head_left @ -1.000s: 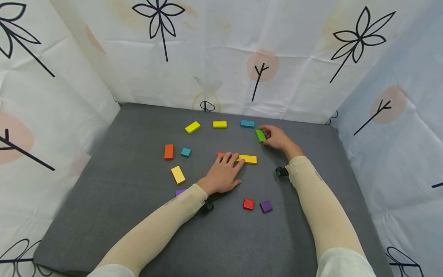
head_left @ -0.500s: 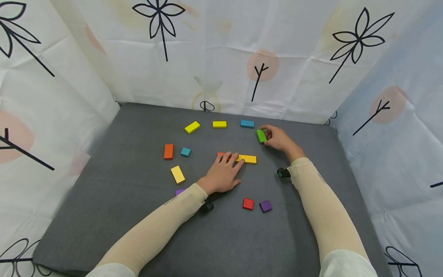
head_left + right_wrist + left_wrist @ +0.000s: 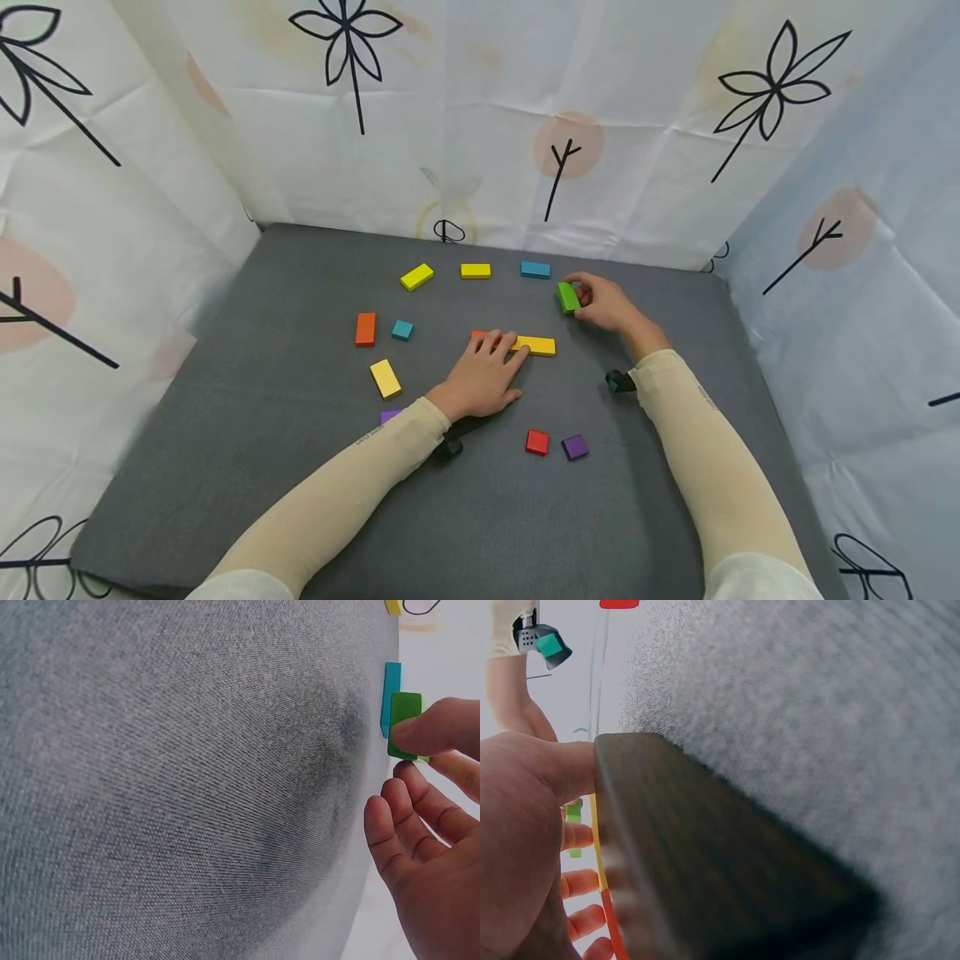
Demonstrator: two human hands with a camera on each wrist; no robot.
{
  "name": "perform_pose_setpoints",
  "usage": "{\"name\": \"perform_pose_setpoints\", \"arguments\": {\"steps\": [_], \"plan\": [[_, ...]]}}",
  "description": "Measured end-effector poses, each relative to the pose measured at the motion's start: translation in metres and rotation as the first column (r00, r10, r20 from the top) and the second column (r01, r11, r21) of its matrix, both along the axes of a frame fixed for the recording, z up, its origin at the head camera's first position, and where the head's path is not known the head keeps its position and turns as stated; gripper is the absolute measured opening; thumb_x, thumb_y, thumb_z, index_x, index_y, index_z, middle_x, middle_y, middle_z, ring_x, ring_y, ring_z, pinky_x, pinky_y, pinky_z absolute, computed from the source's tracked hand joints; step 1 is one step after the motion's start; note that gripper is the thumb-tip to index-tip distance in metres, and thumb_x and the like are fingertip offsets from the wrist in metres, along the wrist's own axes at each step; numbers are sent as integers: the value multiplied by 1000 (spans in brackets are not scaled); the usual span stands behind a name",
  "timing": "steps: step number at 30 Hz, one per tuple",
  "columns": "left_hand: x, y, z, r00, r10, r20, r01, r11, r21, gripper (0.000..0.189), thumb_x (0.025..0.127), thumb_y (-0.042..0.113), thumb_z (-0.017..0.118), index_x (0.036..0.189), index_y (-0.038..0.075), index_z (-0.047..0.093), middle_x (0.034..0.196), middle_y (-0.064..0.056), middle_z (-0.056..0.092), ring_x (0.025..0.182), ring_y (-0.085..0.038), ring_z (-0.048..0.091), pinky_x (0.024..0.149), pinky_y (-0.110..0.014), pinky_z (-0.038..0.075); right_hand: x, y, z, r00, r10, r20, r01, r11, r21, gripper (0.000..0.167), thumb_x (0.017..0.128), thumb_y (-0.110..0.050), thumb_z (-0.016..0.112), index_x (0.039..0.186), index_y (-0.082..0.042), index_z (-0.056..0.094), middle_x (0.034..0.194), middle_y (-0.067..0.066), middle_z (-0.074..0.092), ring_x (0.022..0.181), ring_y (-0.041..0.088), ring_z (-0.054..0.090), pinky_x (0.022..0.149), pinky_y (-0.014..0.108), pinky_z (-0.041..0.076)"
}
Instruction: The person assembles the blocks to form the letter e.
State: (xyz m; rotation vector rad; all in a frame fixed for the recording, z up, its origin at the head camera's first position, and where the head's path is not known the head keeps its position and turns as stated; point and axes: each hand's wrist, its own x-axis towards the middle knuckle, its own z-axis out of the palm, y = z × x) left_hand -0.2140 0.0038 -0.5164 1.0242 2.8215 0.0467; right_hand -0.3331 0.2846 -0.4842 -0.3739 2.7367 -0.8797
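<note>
My left hand (image 3: 482, 377) lies palm down on the grey table, fingers spread over a row of an orange block (image 3: 477, 334) and a yellow block (image 3: 537, 346). Part of the orange block is hidden under the fingers. In the left wrist view, a dark bar-like shape (image 3: 675, 840) stretches beside the thumb. At the far right of the layout, my right hand (image 3: 606, 303) pinches a green block (image 3: 568, 298) between thumb and finger. The right wrist view shows the thumb across the green block (image 3: 406, 705), the other fingers loosely bent below.
Behind the green block sits a blue block (image 3: 536, 270); two yellow blocks (image 3: 476, 272) (image 3: 417, 277) lie farther left. Orange (image 3: 365, 330), teal (image 3: 402, 330), pale yellow (image 3: 386, 379) and purple (image 3: 390, 416) blocks are left of my hand. Red (image 3: 537, 442) and dark purple (image 3: 575, 447) blocks lie nearer me.
The right hand has shifted slightly right and toward me with the green block in its pinch. My left hand has stayed in place on the row.
</note>
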Motion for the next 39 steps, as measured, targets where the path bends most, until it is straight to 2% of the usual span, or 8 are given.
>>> {"name": "perform_pose_setpoints", "arguments": {"steps": [9, 17, 29, 39], "plan": [[0, 0, -2, 1000, -5, -19, 4, 1000, -13, 78, 108, 57, 60, 172, 20, 34, 174, -12, 27, 157, -36, 26, 126, -56, 26, 9, -2, 8, 999, 25, -22, -25, 1000, -2, 63, 97, 2, 72, 156, -5, 53, 123, 21, 59, 106, 37, 57, 92, 54, 47], [0, 1, -5, 999, -3, -46, 3, 1000, -10, 78, 108, 57, 61, 171, 20, 36, 174, -12, 28, 156, -35, 28, 125, -55, 27, 18, -6, 8, 999, 24, -47, -25, 1000, -12, 63, 96, 2, 74, 155, -7, 54, 117, 18, 60, 100, 34, 55, 85, 50, 46], [1, 0, -8, 1000, 8, -18, -9, 999, -35, 80, 108, 59, 59, 172, 21, 33, 175, -11, 26, 158, -35, 24, 126, -55, 25, 30, -7, 2, 997, 48, -63, -49, 999, -19, 62, 95, 1, 74, 154, -6, 54, 116, 19, 61, 104, 37, 58, 86, 51, 49], [1, 0, -4, 1000, 5, -22, -5, 1000, -26, 79, 108, 58, 60, 172, 20, 34, 175, -11, 26, 158, -35, 25, 126, -56, 25, 36, -6, 2, 996, 56, -69, -58, 998, -26, 62, 95, 2, 73, 154, -6, 55, 116, 18, 61, 103, 36, 59, 86, 51, 49]]}}
